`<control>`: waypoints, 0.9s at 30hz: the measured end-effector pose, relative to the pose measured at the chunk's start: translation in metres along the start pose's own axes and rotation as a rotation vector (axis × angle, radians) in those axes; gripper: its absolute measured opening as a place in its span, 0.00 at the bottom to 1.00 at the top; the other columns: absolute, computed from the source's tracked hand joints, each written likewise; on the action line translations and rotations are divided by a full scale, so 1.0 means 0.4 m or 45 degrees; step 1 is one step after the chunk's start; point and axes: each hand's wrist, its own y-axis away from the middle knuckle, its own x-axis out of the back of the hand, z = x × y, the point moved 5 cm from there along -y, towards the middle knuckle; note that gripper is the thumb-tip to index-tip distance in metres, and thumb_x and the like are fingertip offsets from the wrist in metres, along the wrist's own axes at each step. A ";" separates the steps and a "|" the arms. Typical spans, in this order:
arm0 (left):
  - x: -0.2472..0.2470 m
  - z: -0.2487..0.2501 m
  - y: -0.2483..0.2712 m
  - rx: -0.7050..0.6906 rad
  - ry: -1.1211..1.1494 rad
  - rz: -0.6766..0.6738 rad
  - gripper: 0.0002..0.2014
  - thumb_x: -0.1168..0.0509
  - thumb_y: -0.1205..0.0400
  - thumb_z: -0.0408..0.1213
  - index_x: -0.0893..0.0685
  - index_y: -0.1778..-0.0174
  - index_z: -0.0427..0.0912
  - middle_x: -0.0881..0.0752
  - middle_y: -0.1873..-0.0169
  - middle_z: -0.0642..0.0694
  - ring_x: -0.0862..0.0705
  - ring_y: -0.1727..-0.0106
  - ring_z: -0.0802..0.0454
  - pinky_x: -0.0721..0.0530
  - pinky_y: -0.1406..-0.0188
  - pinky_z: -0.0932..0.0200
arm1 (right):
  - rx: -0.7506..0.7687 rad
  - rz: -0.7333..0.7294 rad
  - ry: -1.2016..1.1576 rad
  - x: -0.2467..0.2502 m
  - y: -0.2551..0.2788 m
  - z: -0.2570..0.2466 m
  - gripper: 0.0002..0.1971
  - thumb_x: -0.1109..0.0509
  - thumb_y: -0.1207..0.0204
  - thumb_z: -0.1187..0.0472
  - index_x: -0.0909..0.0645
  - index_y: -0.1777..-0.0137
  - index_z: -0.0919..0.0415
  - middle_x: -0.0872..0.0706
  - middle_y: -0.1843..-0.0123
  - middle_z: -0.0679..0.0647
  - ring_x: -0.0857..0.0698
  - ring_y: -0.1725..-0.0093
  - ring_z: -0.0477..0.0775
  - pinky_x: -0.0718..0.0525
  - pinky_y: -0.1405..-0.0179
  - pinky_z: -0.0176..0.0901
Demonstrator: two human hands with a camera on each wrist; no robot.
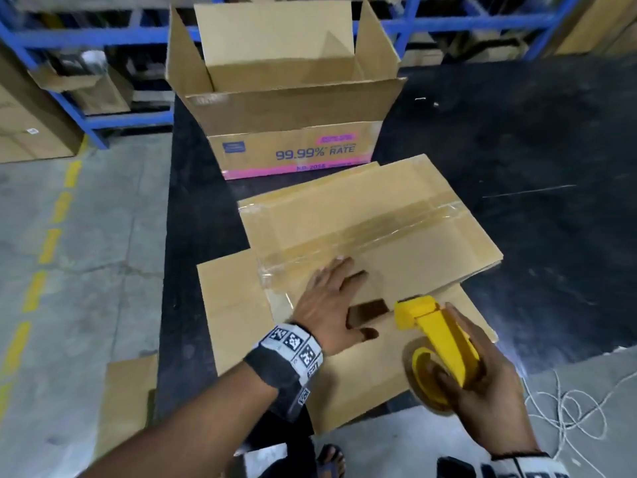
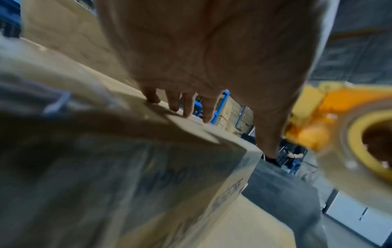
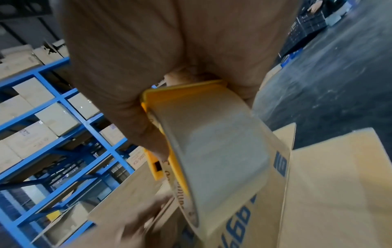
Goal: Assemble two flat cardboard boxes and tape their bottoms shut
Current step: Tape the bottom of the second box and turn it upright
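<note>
1. Under my left hand, the taped box is lying, flat fingers pressing its top.
2. My right hand is gripping the tape dispenser beside it, fingertips hiding behind the roll.
</note>
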 end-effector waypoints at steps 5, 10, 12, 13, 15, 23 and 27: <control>0.015 -0.060 0.032 -0.070 -0.081 -0.031 0.46 0.35 0.17 0.62 0.55 0.09 0.60 0.64 0.09 0.54 0.69 0.10 0.53 0.61 0.09 0.41 | 0.118 0.130 0.023 0.061 -0.076 -0.008 0.37 0.22 0.34 0.57 0.26 0.22 0.45 0.20 0.34 0.33 0.20 0.37 0.36 0.22 0.44 0.35; 0.102 -0.178 0.073 0.051 -0.084 -0.066 0.49 0.28 0.23 0.60 0.49 0.10 0.63 0.57 0.10 0.61 0.61 0.09 0.57 0.59 0.09 0.42 | 0.152 0.209 -0.086 0.040 -0.171 0.001 0.37 0.20 0.30 0.73 0.23 0.23 0.48 0.17 0.33 0.43 0.17 0.37 0.41 0.22 0.45 0.24; 0.119 -0.213 0.091 0.100 -0.092 -0.037 0.49 0.27 0.27 0.64 0.46 0.12 0.64 0.52 0.10 0.62 0.57 0.09 0.58 0.58 0.09 0.43 | 0.134 0.220 -0.050 0.034 -0.214 0.005 0.37 0.20 0.31 0.73 0.23 0.23 0.49 0.19 0.36 0.49 0.20 0.39 0.36 0.25 0.46 0.21; 0.121 -0.216 0.094 0.116 -0.081 -0.020 0.48 0.29 0.28 0.66 0.44 0.14 0.65 0.50 0.11 0.61 0.55 0.09 0.57 0.57 0.09 0.43 | 0.130 0.213 -0.019 0.034 -0.237 0.008 0.37 0.21 0.31 0.73 0.22 0.23 0.49 0.20 0.39 0.52 0.21 0.40 0.34 0.25 0.46 0.22; 0.118 -0.181 0.079 0.126 -0.033 0.011 0.46 0.32 0.28 0.69 0.42 0.14 0.64 0.48 0.11 0.58 0.54 0.09 0.55 0.55 0.09 0.41 | 0.123 0.183 0.023 0.040 -0.281 0.021 0.34 0.22 0.29 0.68 0.22 0.23 0.46 0.23 0.42 0.52 0.20 0.43 0.40 0.21 0.46 0.34; -0.003 0.179 -0.182 -0.104 -0.072 0.049 0.46 0.36 0.22 0.64 0.53 0.10 0.66 0.69 0.10 0.54 0.73 0.11 0.47 0.71 0.15 0.31 | 0.042 0.337 0.188 0.207 -0.460 0.164 0.13 0.34 0.29 0.49 0.15 0.52 0.55 0.20 0.57 0.55 0.20 0.56 0.60 0.26 0.55 0.48; -0.054 0.263 -0.279 0.006 -0.230 0.006 0.41 0.49 0.16 0.70 0.62 0.10 0.66 0.76 0.12 0.52 0.78 0.13 0.44 0.69 0.17 0.24 | -0.110 0.274 0.308 0.279 -0.539 0.345 0.15 0.35 0.28 0.51 0.14 0.53 0.61 0.20 0.57 0.58 0.20 0.59 0.63 0.30 0.57 0.46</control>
